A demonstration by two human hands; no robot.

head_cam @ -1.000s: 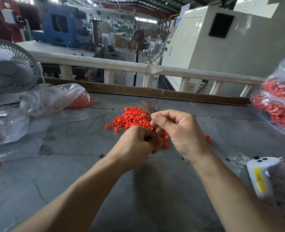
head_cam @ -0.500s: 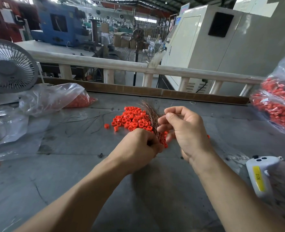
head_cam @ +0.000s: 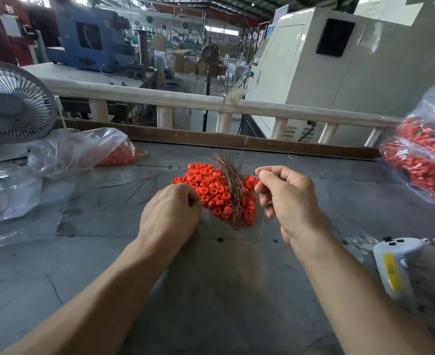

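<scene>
Step, imo: one thin wire [head_cam: 262, 221] is singled out and cap pickup is under way. Right hand [head_cam: 286, 201] pinches the wire betw thumb + forefinger, raised just right of the copper wire bundle [head_cam: 233, 183]. The wire hangs past the palm toward the desk [head_cam: 211, 303].

Left hand [head_cam: 170, 213] is curled, knuckles up, at the near-left edge of the red caps pile [head_cam: 211, 190], touching it.

Next, prob: left isolates one cap and turns its bore to the wire end, right threads it. Needs fine alignment, the wire looks floppy.

Hidden: left fingertips are under the hand, so can't tell if a cap's held yet. The wire's lower end is hard to trace vs the grey desk. Bag of red parts [head_cam: 426, 172] at right is cut off by the frame edge.
</scene>
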